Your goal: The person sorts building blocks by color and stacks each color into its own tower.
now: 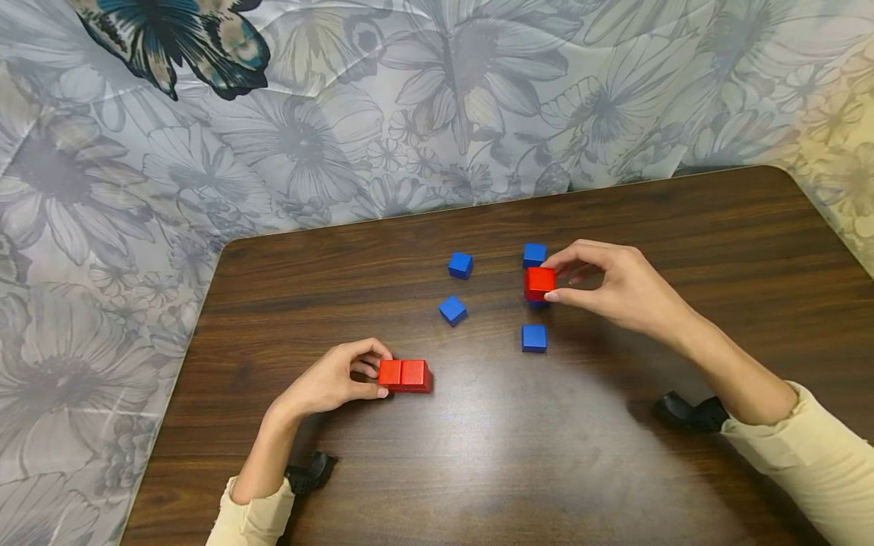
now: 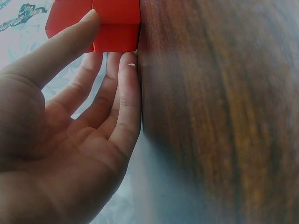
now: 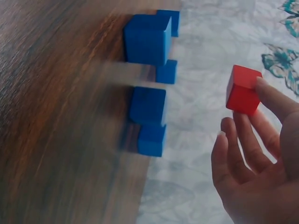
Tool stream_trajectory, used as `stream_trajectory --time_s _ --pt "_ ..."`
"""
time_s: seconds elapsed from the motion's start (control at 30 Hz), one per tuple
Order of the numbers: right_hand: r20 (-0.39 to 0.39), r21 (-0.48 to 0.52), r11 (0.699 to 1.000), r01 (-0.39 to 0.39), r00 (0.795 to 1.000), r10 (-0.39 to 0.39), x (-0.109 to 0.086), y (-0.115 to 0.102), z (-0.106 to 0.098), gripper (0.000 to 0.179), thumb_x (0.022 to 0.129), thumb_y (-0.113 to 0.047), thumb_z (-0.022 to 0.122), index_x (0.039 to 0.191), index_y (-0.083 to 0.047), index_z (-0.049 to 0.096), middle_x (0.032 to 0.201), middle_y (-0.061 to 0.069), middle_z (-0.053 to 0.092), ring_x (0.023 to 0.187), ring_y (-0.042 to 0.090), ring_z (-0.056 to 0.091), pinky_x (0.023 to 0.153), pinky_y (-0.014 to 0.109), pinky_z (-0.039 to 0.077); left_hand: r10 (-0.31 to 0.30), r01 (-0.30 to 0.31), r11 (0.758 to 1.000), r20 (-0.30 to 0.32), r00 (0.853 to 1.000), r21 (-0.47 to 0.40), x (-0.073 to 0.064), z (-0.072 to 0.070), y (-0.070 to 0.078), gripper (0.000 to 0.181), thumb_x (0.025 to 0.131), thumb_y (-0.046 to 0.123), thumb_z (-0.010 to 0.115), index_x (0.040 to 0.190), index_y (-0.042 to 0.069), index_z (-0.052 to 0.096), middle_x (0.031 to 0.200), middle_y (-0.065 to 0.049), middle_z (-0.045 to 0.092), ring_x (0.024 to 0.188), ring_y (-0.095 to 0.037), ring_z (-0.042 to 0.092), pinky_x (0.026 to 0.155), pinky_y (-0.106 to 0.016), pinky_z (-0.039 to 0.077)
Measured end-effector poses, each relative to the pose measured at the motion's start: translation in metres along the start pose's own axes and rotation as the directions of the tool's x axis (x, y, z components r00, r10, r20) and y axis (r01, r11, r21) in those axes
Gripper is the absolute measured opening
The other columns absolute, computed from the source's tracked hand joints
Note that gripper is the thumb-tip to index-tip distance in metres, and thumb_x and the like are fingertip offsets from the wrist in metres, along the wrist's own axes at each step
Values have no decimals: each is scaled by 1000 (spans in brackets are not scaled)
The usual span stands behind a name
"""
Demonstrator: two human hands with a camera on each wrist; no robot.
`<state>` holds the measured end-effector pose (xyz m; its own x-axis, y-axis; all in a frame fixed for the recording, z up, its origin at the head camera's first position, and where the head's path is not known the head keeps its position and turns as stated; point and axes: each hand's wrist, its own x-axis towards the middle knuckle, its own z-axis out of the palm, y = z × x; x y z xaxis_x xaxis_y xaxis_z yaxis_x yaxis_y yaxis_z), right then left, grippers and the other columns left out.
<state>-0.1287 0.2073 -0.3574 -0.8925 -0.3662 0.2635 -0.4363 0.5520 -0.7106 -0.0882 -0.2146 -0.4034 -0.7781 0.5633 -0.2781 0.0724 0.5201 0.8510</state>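
My left hand (image 1: 334,381) holds the end of a group of red blocks (image 1: 415,374), thumb on the near side and fingers on the far side. Two red top faces sit side by side there in the head view. In the left wrist view a seam divides the red blocks (image 2: 117,37), and the thumb lies across them beside the table surface. Raised over the table, my right hand (image 1: 614,284) pinches a single red block (image 1: 540,283) between thumb and fingertips. Below it, a blue block (image 1: 539,305) is mostly hidden.
More blue blocks stand apart on the dark wooden table (image 1: 307,288): one behind the raised red block (image 1: 535,255), one nearer me (image 1: 534,338), and two to the left, a far one (image 1: 460,265) and a nearer one (image 1: 453,311). Floral cloth (image 1: 410,114) hangs behind the table.
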Motion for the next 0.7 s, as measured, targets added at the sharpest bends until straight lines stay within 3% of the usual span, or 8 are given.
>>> stream_trajectory --time_s 0.37,0.7 --pt "15 15 999 32 999 -32 5 -9 8 35 75 -13 89 104 -22 71 96 -14 68 82 14 66 71 19 50 -3 3 1000 -2 1000 8 0 0 0 36 81 8 83 111 12 63 110 -6 63 99 -20 63 89 -32 54" --pt "24 33 997 72 997 -73 9 -16 16 35 74 -14 89 103 -22 71 96 -14 68 81 9 64 70 25 52 3 -3 1000 -9 1000 9 0 0 1 36 81 6 83 111 11 63 111 -6 63 100 -21 62 89 -31 54"
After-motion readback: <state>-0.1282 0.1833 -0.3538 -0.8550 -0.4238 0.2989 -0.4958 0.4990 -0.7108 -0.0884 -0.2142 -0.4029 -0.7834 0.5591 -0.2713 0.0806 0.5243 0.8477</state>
